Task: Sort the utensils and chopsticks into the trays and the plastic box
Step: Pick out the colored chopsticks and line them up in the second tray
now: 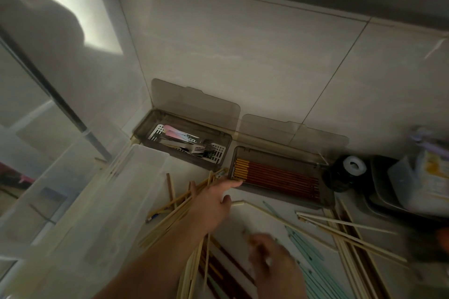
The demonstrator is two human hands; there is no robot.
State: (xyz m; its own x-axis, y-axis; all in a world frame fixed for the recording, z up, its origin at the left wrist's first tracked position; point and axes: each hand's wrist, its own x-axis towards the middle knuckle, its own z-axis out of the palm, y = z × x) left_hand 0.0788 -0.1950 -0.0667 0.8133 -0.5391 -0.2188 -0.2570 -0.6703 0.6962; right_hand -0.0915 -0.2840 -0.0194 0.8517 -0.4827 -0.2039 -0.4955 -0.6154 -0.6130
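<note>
The left hand (213,198), fingers straight, touches the near left corner of the red-chopstick tray (281,177); the right hand (272,257) is blurred, its fingers unreadable.

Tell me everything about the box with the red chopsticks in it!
The chopstick tray is a long, smoky see-through plastic box on the counter by the tiled wall. Its hinged lid stands open against the wall. Inside, dark red chopsticks with yellow ends lie side by side. The left hand reaches its fingertips to the near left corner.
</note>
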